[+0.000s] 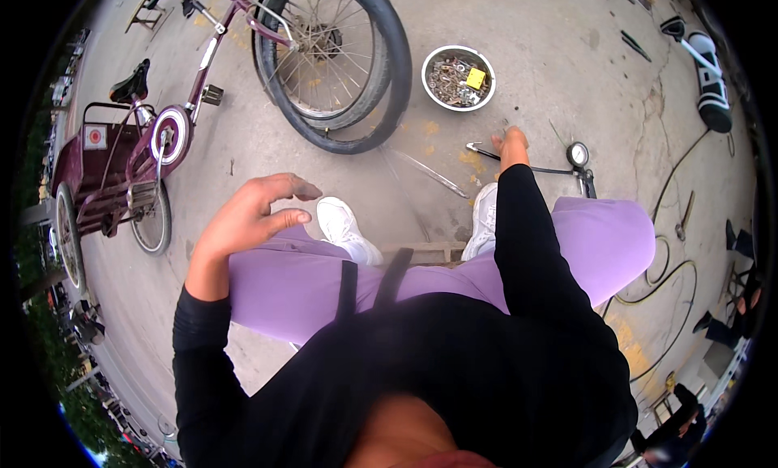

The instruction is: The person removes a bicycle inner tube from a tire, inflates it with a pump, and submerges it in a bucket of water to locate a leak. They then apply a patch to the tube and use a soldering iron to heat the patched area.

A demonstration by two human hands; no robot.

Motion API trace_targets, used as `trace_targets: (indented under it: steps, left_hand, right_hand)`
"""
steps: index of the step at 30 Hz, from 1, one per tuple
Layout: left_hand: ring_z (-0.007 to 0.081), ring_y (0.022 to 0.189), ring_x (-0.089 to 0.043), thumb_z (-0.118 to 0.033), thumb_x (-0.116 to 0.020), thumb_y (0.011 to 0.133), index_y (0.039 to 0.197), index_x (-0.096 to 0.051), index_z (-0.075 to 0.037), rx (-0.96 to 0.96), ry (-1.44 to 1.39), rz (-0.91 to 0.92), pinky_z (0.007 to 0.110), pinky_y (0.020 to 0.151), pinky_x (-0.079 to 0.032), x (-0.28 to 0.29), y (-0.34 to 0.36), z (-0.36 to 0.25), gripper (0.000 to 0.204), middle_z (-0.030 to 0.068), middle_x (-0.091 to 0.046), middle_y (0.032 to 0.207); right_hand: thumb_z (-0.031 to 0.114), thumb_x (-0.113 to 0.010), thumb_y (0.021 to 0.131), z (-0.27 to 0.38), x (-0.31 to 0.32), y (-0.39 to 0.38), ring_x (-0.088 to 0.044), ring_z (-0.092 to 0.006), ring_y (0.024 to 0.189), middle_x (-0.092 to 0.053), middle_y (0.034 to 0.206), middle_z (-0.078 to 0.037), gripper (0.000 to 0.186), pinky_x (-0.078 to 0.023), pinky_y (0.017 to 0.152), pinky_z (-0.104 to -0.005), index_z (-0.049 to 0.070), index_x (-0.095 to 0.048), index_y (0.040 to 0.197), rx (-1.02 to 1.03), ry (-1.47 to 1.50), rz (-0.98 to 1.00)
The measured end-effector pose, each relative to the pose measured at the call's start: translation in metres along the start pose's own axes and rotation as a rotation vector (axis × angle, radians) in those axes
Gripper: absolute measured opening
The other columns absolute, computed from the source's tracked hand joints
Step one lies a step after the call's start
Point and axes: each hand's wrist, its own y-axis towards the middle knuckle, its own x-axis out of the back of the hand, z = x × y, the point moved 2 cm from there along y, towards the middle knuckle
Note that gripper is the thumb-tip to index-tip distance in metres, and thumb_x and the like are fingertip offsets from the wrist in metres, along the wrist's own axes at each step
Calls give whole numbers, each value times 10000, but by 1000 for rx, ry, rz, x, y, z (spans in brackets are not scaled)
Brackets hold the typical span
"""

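My left hand (263, 213) hovers above my left knee, its fingers apart and nothing in it. Ahead on the right, my right hand (512, 142) reaches down beside the black air hose (484, 150) with a metal end. The hose passes behind the wrist to a round pressure gauge (577, 154). How the right fingers are bent, and whether they touch the hose, is hard to make out. Ahead on the left stands the spoked wheel (324, 47) of a maroon tricycle (194, 87). A black ring, tyre or inner tube (397, 87), hangs loosely around it, off-centre.
A white bowl (427, 87) of small metal parts with a yellow item stands ahead. A thin metal rod (429, 174) lies between my shoes. On the right are a cylindrical pump-like device (713, 87), pliers-like tool (636, 47) and looping hose (689, 282). Other people sit at the far right.
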Motion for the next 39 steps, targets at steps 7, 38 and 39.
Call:
trace_targets:
  steps: [7,38,39]
  left_hand:
    - [195,1040,-582,-419,-535,932,1192,-578,-30,492,-66,-261,339,873,-456,54,40,161,470,94,-641,1089]
    - [120,463,-399,-315,-511,961,866,-489,-92,336,-1385,-1216,287,432,-326,-27,150,245,244,-6,-442,618]
    - [132,493,-422,-323,-512,960,879,-491,-87,298,-1493,-1262,292,463,-357,-21,156,246,251,4,-453,634]
  right_hand:
    - [652,-404,893,-20,-88,-147,-418,-303,1279,-434,1380,-213,844,-319,1047,-438,30,-242,1439,429,-522,1078]
    - [234,-542,928,-26,-145,-282,-415,-115,436,-456,601,5,183,-326,385,-291,51,-556,935,501,-426,1117]
    - [236,-545,926,-20,-152,-285,-430,-116,453,-472,616,3,188,-339,396,-290,50,-568,947,530,-446,1053]
